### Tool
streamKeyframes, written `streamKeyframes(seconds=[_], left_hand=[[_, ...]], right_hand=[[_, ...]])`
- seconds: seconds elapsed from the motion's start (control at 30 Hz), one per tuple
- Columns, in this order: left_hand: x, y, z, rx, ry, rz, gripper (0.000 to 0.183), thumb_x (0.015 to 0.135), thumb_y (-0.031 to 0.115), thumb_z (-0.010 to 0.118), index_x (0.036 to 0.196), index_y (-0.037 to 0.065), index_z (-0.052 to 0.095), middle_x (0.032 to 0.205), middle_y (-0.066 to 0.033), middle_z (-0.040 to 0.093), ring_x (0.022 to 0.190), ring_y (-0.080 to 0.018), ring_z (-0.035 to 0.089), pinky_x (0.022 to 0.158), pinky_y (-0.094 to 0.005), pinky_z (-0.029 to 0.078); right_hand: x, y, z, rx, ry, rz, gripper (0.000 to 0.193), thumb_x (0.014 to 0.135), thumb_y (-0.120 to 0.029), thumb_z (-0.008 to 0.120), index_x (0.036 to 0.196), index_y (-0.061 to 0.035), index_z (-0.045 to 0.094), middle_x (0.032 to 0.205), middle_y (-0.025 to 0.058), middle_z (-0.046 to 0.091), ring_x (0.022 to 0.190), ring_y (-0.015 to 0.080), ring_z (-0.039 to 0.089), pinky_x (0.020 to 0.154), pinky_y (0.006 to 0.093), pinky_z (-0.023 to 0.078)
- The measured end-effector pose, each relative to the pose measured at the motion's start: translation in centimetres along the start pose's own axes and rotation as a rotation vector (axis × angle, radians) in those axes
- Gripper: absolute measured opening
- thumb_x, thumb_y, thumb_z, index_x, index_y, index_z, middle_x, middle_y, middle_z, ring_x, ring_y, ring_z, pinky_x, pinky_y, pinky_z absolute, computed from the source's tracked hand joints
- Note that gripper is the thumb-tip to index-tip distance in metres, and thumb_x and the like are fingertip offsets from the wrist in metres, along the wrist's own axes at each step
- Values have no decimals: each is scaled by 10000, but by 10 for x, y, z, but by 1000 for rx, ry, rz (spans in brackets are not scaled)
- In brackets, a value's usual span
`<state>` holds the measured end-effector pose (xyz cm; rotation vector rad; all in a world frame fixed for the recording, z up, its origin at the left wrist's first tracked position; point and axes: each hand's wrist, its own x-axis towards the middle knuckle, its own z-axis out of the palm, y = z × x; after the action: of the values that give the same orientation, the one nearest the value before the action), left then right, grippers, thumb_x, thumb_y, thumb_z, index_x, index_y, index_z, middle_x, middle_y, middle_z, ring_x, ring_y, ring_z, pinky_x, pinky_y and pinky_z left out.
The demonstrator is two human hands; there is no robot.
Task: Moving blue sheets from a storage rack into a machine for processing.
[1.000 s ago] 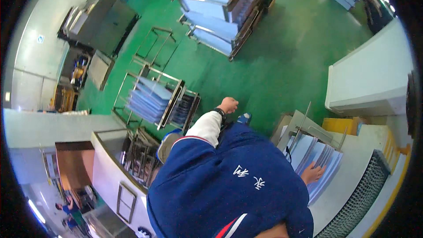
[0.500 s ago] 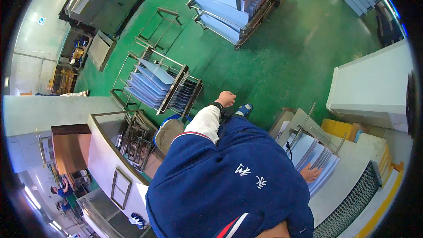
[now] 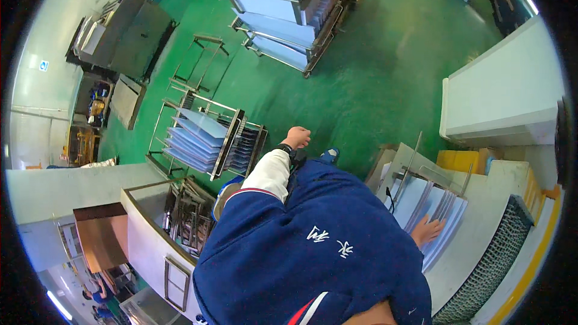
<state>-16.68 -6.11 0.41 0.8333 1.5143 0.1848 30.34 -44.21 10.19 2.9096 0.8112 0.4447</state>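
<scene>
My right hand (image 3: pixel 426 230) rests on the upper edges of several upright light-blue sheets (image 3: pixel 415 203), with its fingers stretched out and apart. The sheets stand close together in a holder with thin metal rods (image 3: pixel 412 157), at my right side. My left hand (image 3: pixel 296 138), below a white sleeve and a dark wristband, hangs in front of me over the green floor. Its fingers are curled in, and nothing shows in them. Nearest to it stands a low metal rack (image 3: pixel 232 144) filled with similar light-blue sheets.
A taller rack (image 3: pixel 310 54) with light-blue sheets stands ahead. To the right are a large white cabinet (image 3: pixel 500 84), a yellow box (image 3: pixel 460 160) and a dark mesh strip (image 3: pixel 487 259). At left stand a white partition (image 3: pixel 147 222) and stacked metal frames (image 3: pixel 189 210). Two people work far off at lower left.
My right hand has shifted slightly across the sheets, its fingers more spread. The view has turned, so the racks ahead appear farther left. My left hand stays curled.
</scene>
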Motion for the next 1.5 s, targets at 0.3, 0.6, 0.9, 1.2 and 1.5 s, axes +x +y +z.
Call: streamKeyframes(seconds=[0.3, 0.6, 0.9, 1.2, 1.5], left_hand=[[11, 22, -20, -42, -5, 7, 277, 881, 265, 594, 1077, 72, 622, 812, -40, 664, 591, -145, 611, 486, -289, 494], [20, 42, -26, -120, -142, -11, 333, 890, 239, 607, 1161, 49, 567, 950, -93, 671, 663, -184, 631, 529, -292, 501], [45, 27, -44, -61, -142, -111, 302, 889, 227, 624, 1142, 72, 565, 981, -111, 667, 734, -241, 642, 604, -358, 527], [62, 33, -50, -26, -175, -109, 329, 892, 231, 620, 1165, 60, 558, 987, -112, 666, 728, -237, 646, 566, -345, 530], [56, 41, -46, 22, -161, -102, 371, 899, 252, 621, 1205, 60, 541, 1047, -129, 658, 772, -260, 655, 590, -357, 535]], right_hand=[[-3, -18, -20, -17, -17, -11, 433, 899, -367, 592, 1126, -4, 530, 1440, 119, 387, 1292, 313, 401, 1012, 460, 374], [1, -8, -14, 153, 48, -69, 444, 745, -263, 728, 1044, 33, 587, 1372, 220, 449, 1247, 380, 419, 1041, 492, 325], [1, -23, -30, 143, -122, 169, 437, 806, -308, 701, 1072, 0, 542, 1500, 126, 287, 1381, 334, 265, 1090, 545, 242], [8, -30, -34, 132, -146, 193, 439, 827, -304, 677, 1102, 4, 527, 1515, 108, 262, 1392, 329, 249, 1103, 539, 231], [8, -26, -30, 151, -140, 220, 441, 819, -295, 681, 1115, -10, 522, 1510, 111, 279, 1393, 323, 250, 1112, 531, 213]])
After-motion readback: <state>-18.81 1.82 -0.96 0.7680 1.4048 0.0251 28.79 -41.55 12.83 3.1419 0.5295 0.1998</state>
